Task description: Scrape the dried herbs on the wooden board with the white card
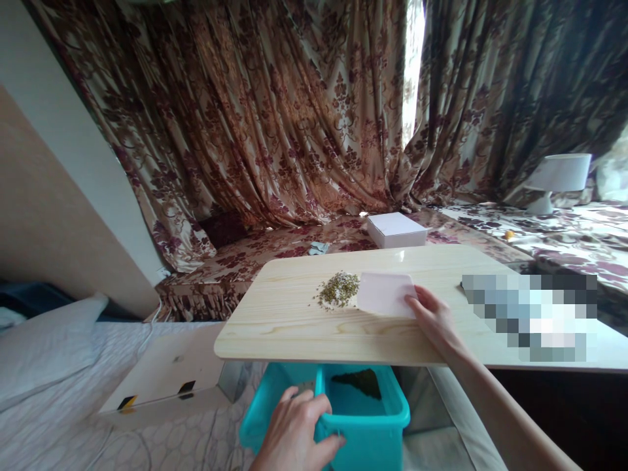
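My right hand grips the right end of a pale, flat plastic scraper with rounded corners. The scraper lies low over the wooden tabletop, its left edge against a pile of small green beans mixed with white grains. Below the table's front edge is a teal plastic bin with two compartments. My left hand is closed on its front rim, by the divider. Dark green beans lie in the bin's right compartment; my left hand partly hides the left one, where some pale contents show.
A pixelated patch covers something on the table's right. Behind the table are a white box and a small blue-grey cloth. A white carton lies on the bed at left. A lamp stands far right.
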Demonstrator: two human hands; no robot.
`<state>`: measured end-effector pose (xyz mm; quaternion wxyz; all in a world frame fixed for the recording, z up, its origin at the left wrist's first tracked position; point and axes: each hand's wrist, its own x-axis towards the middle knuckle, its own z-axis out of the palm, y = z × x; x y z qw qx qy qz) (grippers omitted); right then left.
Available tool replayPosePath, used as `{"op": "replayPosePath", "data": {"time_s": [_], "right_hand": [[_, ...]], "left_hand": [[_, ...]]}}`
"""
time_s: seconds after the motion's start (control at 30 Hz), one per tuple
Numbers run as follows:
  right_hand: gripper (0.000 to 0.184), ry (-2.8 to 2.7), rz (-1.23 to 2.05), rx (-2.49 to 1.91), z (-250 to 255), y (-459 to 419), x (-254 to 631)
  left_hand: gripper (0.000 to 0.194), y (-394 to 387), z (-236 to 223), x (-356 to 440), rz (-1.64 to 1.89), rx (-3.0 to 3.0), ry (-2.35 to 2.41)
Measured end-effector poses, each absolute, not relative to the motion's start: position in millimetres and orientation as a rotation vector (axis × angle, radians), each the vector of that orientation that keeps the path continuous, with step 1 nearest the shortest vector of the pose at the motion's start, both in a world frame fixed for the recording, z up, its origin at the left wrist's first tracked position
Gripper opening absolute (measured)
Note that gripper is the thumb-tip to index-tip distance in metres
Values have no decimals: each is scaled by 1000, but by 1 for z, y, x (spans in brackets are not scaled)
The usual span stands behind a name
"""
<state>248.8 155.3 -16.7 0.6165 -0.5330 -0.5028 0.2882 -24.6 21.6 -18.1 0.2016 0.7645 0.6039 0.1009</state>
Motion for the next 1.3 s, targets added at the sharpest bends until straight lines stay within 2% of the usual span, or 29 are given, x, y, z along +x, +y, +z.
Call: {"op": "replayPosePath", "data": {"time_s": [1.3], "right_hand": [[25,-1299,665,-1122,-34,177,234]], "left_hand": [[9,19,-13,-27,313,2120,1678]]}}
